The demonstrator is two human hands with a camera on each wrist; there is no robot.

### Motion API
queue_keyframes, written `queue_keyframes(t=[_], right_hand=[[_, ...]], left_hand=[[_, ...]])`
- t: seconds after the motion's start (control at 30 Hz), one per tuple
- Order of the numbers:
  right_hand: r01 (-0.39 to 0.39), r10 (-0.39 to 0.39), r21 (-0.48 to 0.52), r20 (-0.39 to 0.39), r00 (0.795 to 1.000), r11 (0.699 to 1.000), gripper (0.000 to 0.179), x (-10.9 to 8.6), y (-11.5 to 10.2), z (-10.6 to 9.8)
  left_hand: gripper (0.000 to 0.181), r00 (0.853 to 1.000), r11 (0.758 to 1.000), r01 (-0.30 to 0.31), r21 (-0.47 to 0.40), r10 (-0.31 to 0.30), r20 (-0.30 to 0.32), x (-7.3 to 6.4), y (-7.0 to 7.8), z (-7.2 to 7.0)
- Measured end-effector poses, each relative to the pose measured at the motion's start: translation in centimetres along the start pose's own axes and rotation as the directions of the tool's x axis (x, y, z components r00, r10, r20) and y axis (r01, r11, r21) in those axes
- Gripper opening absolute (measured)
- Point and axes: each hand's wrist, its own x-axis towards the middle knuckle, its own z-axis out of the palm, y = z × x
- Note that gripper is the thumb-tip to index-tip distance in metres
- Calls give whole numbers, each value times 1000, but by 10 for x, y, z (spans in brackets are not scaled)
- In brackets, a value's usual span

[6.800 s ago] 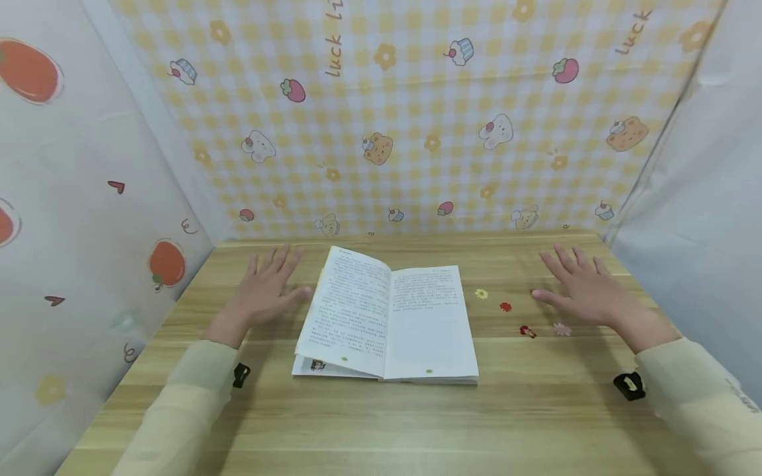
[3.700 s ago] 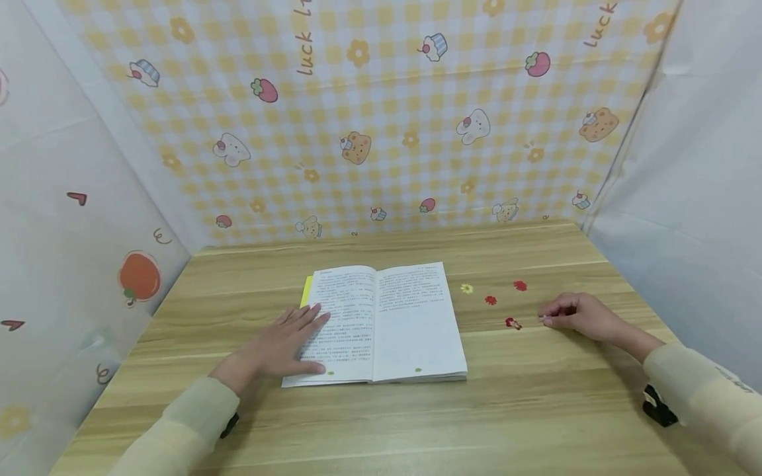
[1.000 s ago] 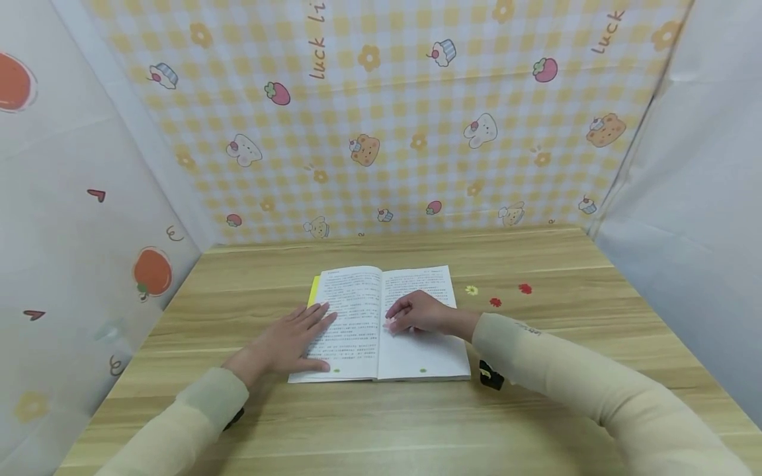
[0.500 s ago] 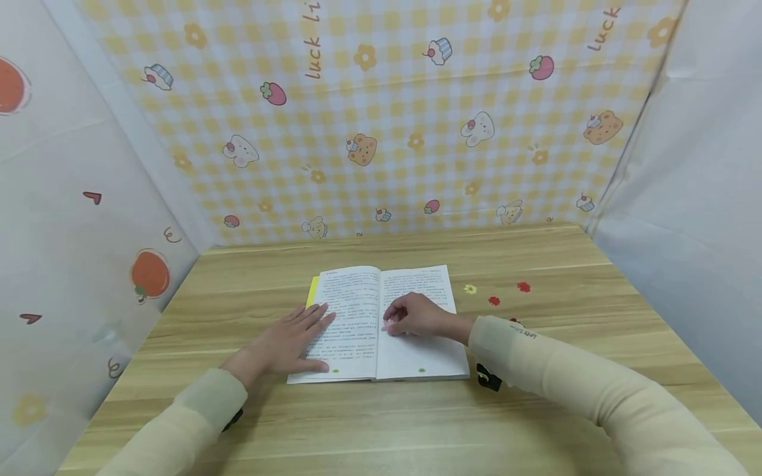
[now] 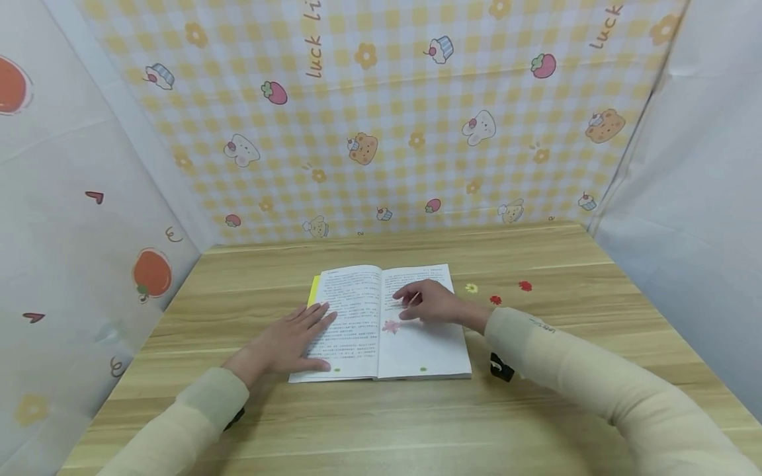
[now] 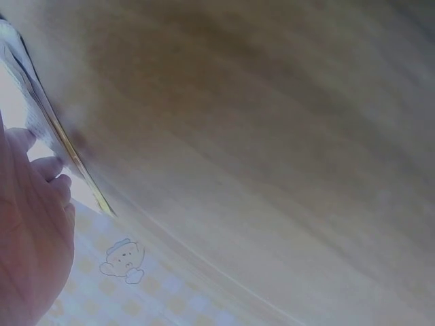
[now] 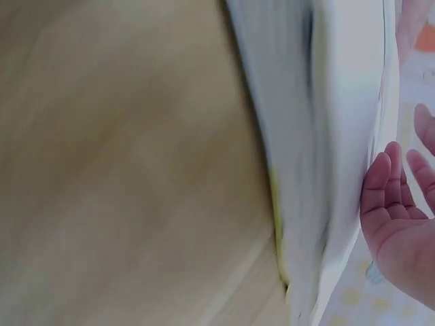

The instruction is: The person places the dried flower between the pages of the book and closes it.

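Note:
An open book [image 5: 423, 354] lies on the table, printed pages up. My left hand [image 5: 294, 342] rests flat on its left page, fingers spread; the left wrist view shows that hand [image 6: 34, 224] at the book's edge. On the right page, close to the fold, lies a small flat pink flower [image 5: 391, 326]. Just above and right of it hovers my right hand [image 5: 431, 303], thumb and forefinger parted and holding nothing. In the right wrist view this hand [image 7: 401, 224] shows loosely bent fingers beside the thick page block [image 7: 292, 136].
Right of the book lie a yellow flower [image 5: 471, 288] and two red flowers [image 5: 495, 300]. The wooden table [image 5: 357, 423] meets a checked cloth backdrop [image 5: 405, 178] behind, with white cloth on both sides. A black strap piece [image 5: 501, 367] hangs under the right sleeve.
The left page was pressed down by my left hand. My right hand took the pink flower from the table, carried it left onto the right page, let go and drew back slightly.

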Motion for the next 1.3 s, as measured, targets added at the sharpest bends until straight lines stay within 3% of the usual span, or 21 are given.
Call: queue_keyframes(t=[0.33,0.53,0.77,0.97,1.17,1.3], right_hand=[[61,-69,-74,-119,991,995,43,-4,31,-37],[41,-75,-197,-164,984,979,51,-3,46,-49],[65,-145,-435,-152,978,898,63,-2,57,-57],[34,-124,-546,-128,984,837,66,2,65,-58],[42,-98,-649,-50,994,760,71,5,71,-57],[44,-75,-655,-18,997,754,74,5,72,-57]], left_hand=[[101,1000,1000,4,7,-4,0,0,0,0],[101,1000,1000,4,19,-4,4,-1,1,-2],[100,1000,1000,3,5,-3,4,-2,3,-4],[101,1000,1000,12,9,-12,13,-1,2,-2],[101,1000,1000,6,10,-6,7,-1,1,-1],[101,1000,1000,3,12,-3,6,-1,2,-1]])
